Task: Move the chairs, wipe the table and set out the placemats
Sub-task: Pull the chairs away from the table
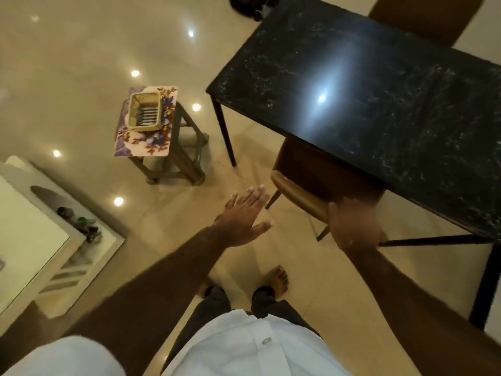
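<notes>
Left hand (245,215) is hovering flat, fingers straight, holding nothing, just beside the left end of the near chair (298,189) backrest. Not touching it as far as I can tell. Right hand (352,226) is sitting at the right end of that backrest, too blurred to say whether it's gripping or only touching.

Near chair is sitting tucked under the black marble table (379,109), seat mostly hidden by the top. Far chair (423,17) is showing at the opposite side, also pushed in. Placemats (143,143) are lying on the wooden stool (173,164) to the left, well apart from the table, with a basket (145,112) sitting on them.

My read: this is the first chair pull, so the task is barely starting.

Doing it well, as I'm judging it:
- be taking both ends of the backrest top rail, thumbs behind
- be pulling straight back, level, so the legs aren't catching the table leg (226,134)
- be minding the bare foot (279,280) right behind the chair
- be parking it away from the stool side, leaving a path to the placemats
</notes>
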`<move>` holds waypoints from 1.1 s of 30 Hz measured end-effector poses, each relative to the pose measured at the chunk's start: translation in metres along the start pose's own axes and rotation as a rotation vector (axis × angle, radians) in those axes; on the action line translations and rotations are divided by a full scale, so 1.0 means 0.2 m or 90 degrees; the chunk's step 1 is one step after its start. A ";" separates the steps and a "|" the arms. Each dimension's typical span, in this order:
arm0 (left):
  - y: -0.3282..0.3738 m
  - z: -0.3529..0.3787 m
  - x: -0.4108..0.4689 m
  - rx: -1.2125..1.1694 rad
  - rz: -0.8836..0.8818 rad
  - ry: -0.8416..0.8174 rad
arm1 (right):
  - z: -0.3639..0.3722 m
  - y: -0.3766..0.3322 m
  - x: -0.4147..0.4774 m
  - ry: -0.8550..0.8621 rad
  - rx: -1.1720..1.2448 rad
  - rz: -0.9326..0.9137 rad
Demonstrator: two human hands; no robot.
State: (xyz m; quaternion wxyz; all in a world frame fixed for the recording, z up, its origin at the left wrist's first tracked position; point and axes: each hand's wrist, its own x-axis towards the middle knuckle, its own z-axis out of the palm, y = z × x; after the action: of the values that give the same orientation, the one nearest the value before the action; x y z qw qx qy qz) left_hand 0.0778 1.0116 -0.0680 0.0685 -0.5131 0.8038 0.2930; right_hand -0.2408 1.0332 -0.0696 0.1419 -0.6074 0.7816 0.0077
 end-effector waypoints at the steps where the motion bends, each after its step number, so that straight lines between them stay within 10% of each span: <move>1: -0.10 0.03 -0.11 -0.012 -0.036 0.000 | 0.01 -0.07 -0.03 0.011 0.002 -0.035; 11: -0.87 0.22 -1.16 -0.080 -0.374 0.117 | 0.31 -1.07 -0.41 -0.111 -0.057 -0.403; 33: -1.83 -0.29 -1.65 0.026 -0.584 0.393 | 0.32 -2.84 -0.22 -0.053 -0.078 -0.593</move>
State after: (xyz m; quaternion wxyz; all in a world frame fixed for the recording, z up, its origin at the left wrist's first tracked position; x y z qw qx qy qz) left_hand 0.5584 1.1288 -0.0310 -0.0399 -0.8714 0.4860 0.0536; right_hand 0.3222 0.9387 -0.0289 0.1253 -0.8998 0.4177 0.0132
